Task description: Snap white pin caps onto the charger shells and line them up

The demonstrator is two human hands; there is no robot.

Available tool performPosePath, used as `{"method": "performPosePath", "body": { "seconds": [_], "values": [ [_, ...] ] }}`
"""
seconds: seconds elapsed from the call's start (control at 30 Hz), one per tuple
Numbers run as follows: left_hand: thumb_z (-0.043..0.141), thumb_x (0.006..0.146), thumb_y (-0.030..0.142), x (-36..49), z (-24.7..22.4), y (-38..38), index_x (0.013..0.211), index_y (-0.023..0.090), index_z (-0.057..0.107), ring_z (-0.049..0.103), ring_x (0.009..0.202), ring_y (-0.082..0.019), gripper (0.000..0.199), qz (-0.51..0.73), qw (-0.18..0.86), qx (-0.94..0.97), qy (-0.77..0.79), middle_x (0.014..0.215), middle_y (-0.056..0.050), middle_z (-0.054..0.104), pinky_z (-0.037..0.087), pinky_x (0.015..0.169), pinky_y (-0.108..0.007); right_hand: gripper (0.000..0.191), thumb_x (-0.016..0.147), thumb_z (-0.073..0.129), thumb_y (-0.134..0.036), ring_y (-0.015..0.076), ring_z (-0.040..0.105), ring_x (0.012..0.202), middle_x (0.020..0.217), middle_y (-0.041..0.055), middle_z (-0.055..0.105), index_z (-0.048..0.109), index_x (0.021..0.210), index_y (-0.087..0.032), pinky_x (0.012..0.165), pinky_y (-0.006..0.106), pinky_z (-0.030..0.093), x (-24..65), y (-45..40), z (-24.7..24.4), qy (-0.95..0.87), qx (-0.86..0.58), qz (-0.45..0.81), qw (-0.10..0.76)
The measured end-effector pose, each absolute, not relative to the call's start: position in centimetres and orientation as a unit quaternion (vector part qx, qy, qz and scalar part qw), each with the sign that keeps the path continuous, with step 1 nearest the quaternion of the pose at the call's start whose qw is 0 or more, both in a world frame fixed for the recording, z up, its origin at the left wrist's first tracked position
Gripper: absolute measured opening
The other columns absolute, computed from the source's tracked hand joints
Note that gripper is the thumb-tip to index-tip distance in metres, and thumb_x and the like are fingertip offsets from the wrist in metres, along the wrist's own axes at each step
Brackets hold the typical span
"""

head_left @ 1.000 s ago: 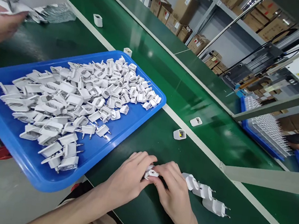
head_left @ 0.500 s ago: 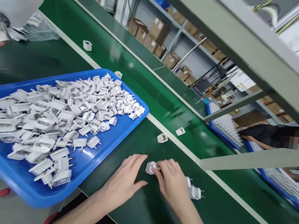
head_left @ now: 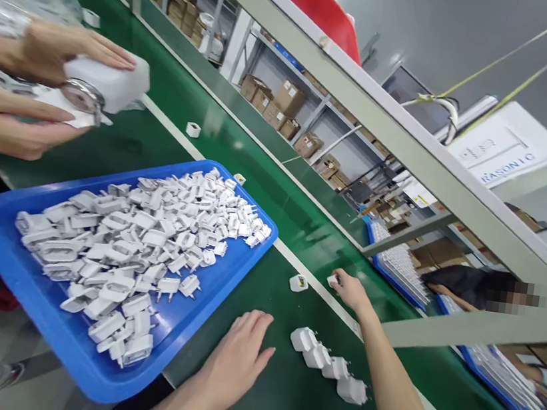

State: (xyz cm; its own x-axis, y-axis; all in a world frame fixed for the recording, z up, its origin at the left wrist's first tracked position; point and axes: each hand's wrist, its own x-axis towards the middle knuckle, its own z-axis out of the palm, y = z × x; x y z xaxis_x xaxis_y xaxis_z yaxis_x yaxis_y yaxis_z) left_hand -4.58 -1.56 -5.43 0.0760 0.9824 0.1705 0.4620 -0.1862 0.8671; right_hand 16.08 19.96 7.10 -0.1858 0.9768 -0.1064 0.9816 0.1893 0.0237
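My right hand (head_left: 350, 290) reaches out over the green belt, its fingers closed on a small white charger housing (head_left: 332, 280). Resting on the green bench, my left hand (head_left: 241, 355) has its fingers and thumb apart with nothing between them. Another white charger housing (head_left: 299, 283) with an open end lies between the two hands. A slanting row of several white plug chargers (head_left: 328, 363) lies to the right of my left hand, pins pointing right. To the left, a blue tray (head_left: 243, 282) holds a heap of white plug parts (head_left: 133, 233).
At the left, a co-worker's hands (head_left: 52, 82) hold a white object with a metal ring. Loose housings (head_left: 193, 130) sit along the belt. A pale metal frame (head_left: 362, 143) slants across above the bench. Blue trays of white parts (head_left: 397, 262) and another person stand at the right.
My right hand has moved from beside the left hand out to the belt and closed on a housing there. The charger it held now lies in the row. The view has shifted.
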Motion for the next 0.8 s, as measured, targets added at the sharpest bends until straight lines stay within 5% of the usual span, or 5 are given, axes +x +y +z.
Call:
{"method": "performPosePath", "body": {
  "seconds": [0.23, 0.37, 0.47, 0.6, 0.8],
  "values": [
    [0.069, 0.089, 0.023, -3.9, -5.5, -1.7, 0.152, 0.022, 0.033, 0.05, 0.137, -0.035, 0.072, 0.462, 0.311, 0.612, 0.562, 0.149, -0.015, 0.05, 0.047, 0.109, -0.055, 0.028, 0.103, 0.054, -0.04, 0.0191, 0.069, 0.073, 0.088, 0.0005, 0.072, 0.062, 0.127, -0.029, 0.065, 0.029, 0.054, 12.4, 10.6, 7.7, 0.897, 0.414, -0.153, 0.016],
    [0.05, 0.093, 0.005, -4.2, -5.1, -1.5, 0.121, 0.021, 0.055, 0.061, 0.111, -0.027, 0.032, 0.43, 0.293, 0.627, 0.58, 0.121, -0.009, 0.064, 0.052, 0.094, -0.048, 0.035, 0.101, 0.061, -0.04, 0.0182, 0.07, 0.077, 0.098, 0.0016, 0.074, 0.057, 0.135, -0.03, 0.063, 0.027, 0.054, 7.6, 8.7, 8.2, 0.924, 0.316, -0.216, -0.019],
    [0.052, 0.087, 0.0, -4.3, -5.2, -1.5, 0.108, 0.02, 0.058, 0.061, 0.104, -0.026, 0.03, 0.411, 0.266, 0.648, 0.584, 0.114, -0.007, 0.063, 0.053, 0.09, -0.045, 0.025, 0.107, 0.052, -0.036, 0.0185, 0.069, 0.081, 0.095, 0.0029, 0.071, 0.06, 0.128, -0.025, 0.072, 0.03, 0.055, 2.7, 10.6, 8.0, 0.928, 0.31, -0.191, -0.074],
    [0.07, 0.076, 0.004, -4.0, -5.6, -1.4, 0.103, 0.02, 0.061, 0.06, 0.11, -0.029, 0.033, 0.408, 0.244, 0.641, 0.603, 0.118, -0.009, 0.06, 0.054, 0.095, -0.048, 0.031, 0.098, 0.066, -0.021, 0.0227, 0.066, 0.1, 0.113, 0.0085, 0.064, 0.061, 0.128, -0.023, 0.082, 0.032, 0.052, -4.3, 13.2, 5.1, 0.962, 0.255, -0.092, 0.021],
    [0.073, 0.075, 0.007, -4.0, -5.5, -1.5, 0.102, 0.019, 0.063, 0.06, 0.104, -0.028, 0.031, 0.398, 0.246, 0.64, 0.61, 0.112, -0.008, 0.062, 0.055, 0.092, -0.048, 0.01, 0.094, 0.069, -0.013, 0.0196, 0.064, 0.088, 0.106, 0.0075, 0.059, 0.066, 0.102, -0.018, 0.076, 0.03, 0.049, -6.3, 14.2, 1.8, 0.962, 0.256, -0.075, 0.059]
  ]
}}
